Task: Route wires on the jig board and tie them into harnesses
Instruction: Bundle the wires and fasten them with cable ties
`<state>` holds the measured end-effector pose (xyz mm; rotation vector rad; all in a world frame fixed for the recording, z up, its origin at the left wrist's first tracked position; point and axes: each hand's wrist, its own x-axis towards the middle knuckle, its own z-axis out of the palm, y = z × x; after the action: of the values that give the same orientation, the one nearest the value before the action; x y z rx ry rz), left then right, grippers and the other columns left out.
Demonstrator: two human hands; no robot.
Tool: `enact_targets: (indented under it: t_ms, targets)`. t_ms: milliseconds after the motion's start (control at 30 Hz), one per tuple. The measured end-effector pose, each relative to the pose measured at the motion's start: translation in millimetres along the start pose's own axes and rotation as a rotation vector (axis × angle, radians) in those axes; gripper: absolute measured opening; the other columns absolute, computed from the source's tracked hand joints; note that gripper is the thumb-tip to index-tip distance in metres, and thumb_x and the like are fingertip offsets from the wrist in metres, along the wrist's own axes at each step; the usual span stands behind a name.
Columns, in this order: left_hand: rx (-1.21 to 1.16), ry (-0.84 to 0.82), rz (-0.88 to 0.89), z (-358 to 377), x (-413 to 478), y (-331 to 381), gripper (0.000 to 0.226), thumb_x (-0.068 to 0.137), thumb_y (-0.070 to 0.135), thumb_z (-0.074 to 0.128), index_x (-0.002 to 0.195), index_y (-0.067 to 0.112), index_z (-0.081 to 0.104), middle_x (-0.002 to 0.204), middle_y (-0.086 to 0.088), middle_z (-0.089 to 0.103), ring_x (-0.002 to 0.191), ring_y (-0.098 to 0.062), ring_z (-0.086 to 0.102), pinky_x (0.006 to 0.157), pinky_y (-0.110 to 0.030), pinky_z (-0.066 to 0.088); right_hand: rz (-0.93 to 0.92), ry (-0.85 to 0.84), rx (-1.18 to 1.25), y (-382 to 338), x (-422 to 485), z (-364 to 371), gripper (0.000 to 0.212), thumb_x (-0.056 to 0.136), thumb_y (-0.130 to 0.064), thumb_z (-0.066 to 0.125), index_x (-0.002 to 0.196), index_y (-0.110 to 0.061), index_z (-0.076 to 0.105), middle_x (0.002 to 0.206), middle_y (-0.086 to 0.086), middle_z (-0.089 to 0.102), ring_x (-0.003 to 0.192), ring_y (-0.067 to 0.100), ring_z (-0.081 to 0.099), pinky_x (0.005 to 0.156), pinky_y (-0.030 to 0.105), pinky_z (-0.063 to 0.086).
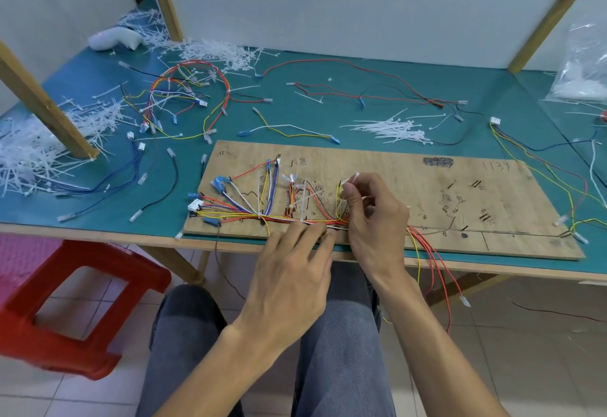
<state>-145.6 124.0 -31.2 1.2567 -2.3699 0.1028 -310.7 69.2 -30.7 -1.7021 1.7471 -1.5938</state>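
Behind the jig board (427, 187), loose cable ties (391, 129), finished harness (184, 95)

Red plastic stool (65, 305) on the tiled floor (542, 367) left of the green-topped table (377, 88), a slanted wooden post (42, 101) at its left end, and white partition panels (328, 3) behind.

The jig board (427, 193) lies at the tabletop's (328, 104) near edge, with the routed wires (262, 216) on its left half. A heap of cable ties (391, 129) lies behind the board, a finished harness (184, 98) behind and to its left, and a stool (78, 305) stands on the floor at the left.
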Motion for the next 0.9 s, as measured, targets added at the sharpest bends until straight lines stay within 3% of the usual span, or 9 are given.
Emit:
enact_targets:
  t_ms: [267,400,567,733,900]
  targets:
    - [0.026,0.005,-0.044,3.9,-6.0,6.5,0.045,0.101,0.029,0.058,0.143,0.014,0.061,0.143,-0.001,0.059,0.128,-0.023,0.051,0.103,-0.042,0.037,-0.006,-0.128,-0.029,6.7,-3.3,-4.7,0.011,0.099,-0.013,0.069,0.099,-0.023,0.065,0.088,-0.008,0.068,0.082,0.022,0.065,0.075,0.048,0.054]
    - [-0.004,0.002,-0.060,3.4,-7.5,5.2,0.046,0.102,0.031,0.056,0.145,0.016,0.060,0.144,0.002,0.058,0.128,-0.022,0.051,0.103,-0.040,0.037,-0.021,-0.145,-0.076,6.0,-2.3,-5.0,0.020,0.094,-0.014,0.075,0.095,-0.031,0.065,0.085,-0.009,0.067,0.080,0.011,0.064,0.074,0.042,0.054]
    - [-0.107,0.051,-0.038,-1.6,-1.7,-2.9,0.036,0.100,0.026,0.059,0.134,0.017,0.066,0.136,0.005,0.064,0.121,-0.022,0.054,0.099,-0.040,0.042,0.014,-0.217,-0.042,5.6,-0.4,-9.1,0.022,0.092,-0.011,0.077,0.099,-0.027,0.064,0.084,-0.009,0.069,0.082,0.016,0.067,0.076,0.044,0.056]
    - [-0.187,0.055,0.036,-5.2,9.8,-22.6,0.034,0.094,0.012,0.067,0.126,0.021,0.069,0.125,0.012,0.067,0.113,-0.021,0.056,0.092,-0.040,0.045,-0.011,-0.265,-0.099,0.5,1.3,-15.2,0.013,0.093,-0.019,0.075,0.090,-0.029,0.067,0.085,-0.014,0.062,0.086,0.012,0.061,0.078,0.029,0.048]
    - [-0.217,0.071,0.088,-1.6,22.8,-29.8,0.022,0.095,0.016,0.070,0.117,0.020,0.076,0.115,0.011,0.070,0.107,-0.023,0.058,0.086,-0.043,0.046,0.021,-0.289,-0.073,-3.1,1.7,-18.3,0.008,0.096,-0.022,0.074,0.095,-0.027,0.068,0.086,-0.010,0.066,0.084,0.010,0.064,0.079,0.032,0.052]
